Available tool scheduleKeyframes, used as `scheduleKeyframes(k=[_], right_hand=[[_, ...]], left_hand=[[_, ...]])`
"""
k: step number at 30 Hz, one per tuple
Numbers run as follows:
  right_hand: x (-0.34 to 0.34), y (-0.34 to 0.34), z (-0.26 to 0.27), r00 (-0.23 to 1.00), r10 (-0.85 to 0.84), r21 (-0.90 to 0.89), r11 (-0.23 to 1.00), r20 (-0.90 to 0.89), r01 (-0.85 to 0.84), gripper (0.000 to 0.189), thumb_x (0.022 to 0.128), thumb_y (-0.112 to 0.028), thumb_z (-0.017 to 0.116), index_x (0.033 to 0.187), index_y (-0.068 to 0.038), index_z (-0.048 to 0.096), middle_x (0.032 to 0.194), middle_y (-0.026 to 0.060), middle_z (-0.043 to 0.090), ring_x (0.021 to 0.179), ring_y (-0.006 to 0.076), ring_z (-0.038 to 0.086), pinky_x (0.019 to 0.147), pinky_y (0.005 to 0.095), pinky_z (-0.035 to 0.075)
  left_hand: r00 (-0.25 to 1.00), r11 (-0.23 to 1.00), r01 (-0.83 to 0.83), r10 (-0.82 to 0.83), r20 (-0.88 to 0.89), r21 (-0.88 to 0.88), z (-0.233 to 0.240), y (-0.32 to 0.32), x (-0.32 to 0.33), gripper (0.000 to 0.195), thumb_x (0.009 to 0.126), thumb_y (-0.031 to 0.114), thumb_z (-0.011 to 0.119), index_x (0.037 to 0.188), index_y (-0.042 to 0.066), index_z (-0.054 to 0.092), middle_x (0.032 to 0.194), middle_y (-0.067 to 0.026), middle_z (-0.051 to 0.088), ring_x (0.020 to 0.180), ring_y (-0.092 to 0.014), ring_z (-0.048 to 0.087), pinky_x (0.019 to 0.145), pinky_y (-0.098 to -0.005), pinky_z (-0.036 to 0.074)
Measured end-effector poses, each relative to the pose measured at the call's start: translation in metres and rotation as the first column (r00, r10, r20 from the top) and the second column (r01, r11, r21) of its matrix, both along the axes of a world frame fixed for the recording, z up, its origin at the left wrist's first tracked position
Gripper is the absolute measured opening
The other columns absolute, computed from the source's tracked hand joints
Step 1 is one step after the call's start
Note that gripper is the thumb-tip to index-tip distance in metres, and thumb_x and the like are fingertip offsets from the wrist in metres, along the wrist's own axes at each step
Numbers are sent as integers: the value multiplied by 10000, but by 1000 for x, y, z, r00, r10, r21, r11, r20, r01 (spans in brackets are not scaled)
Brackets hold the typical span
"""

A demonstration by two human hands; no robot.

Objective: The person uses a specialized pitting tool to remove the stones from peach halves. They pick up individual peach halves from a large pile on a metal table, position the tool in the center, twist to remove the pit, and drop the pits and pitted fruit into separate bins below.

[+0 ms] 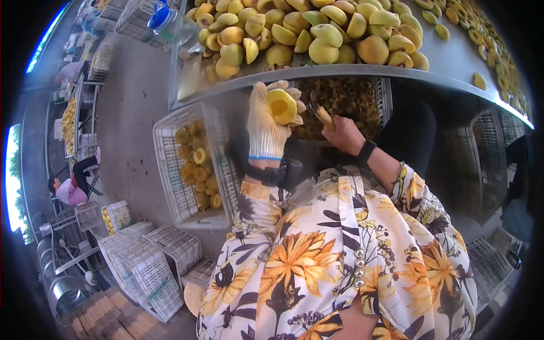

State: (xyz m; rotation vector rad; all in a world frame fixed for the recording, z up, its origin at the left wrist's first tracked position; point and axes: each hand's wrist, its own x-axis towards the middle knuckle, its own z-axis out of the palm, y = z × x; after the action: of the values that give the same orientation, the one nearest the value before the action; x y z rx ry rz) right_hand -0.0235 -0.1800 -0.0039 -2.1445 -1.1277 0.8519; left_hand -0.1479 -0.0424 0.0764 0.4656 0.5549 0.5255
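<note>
My left hand (272, 117), in a knitted cotton glove, holds a halved yellow peach (281, 106) with its hollow side facing up. In my bare right hand (346, 135) is the wooden handle of a pitting tool (325, 118); its dark metal end points toward the peach half, a little apart from it. Below both hands, a plastic crate (384, 102) holds a mass of brown pits and scraps. A metal-edged table (323, 71) stands just beyond, heaped with uncut-looking and halved peaches (325, 44).
At left, a white slatted crate (163, 140) contains hollowed peach halves (199, 170). A blue-lidded plastic jug (174, 25) stands by the table's left corner. More halves (488, 38) lie at the table's right. Stacked crates (140, 263) and a seated person (74, 187) are farther left.
</note>
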Motion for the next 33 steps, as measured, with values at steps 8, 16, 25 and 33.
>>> scheduleKeyframes(k=[8,16,25,33], right_hand=[[0,17,46,913,-265,436,814,-309,384,267,780,-170,674,981,-12,597,750,110,625,667,160,579,651,271,469],[-5,20,52,828,-206,292,869,-522,400,264,787,-153,686,973,11,596,751,25,601,662,61,510,625,231,457],[-8,17,56,929,-262,373,861,-260,347,240,776,-171,679,902,12,587,708,125,617,634,219,584,626,296,468],[-7,7,74,968,-250,301,921,-28,246,378,847,-361,598,872,11,533,674,209,585,652,380,585,582,390,467]], left_hand=[[949,975,-131,175,-263,179,-14,-6,16,406,931,428,425,997,59,580,881,-125,644,749,-259,627,618,-356,513],[974,958,-20,84,-212,286,-28,-27,17,308,912,335,521,1046,66,588,972,-71,623,864,-198,600,752,-318,486],[967,951,-53,126,-224,305,-15,-42,23,270,893,280,577,1019,42,596,907,-56,627,786,-138,601,685,-255,496],[940,945,-152,229,-255,290,-21,-28,23,325,911,332,526,1027,34,587,922,-80,624,791,-179,606,683,-277,501]])
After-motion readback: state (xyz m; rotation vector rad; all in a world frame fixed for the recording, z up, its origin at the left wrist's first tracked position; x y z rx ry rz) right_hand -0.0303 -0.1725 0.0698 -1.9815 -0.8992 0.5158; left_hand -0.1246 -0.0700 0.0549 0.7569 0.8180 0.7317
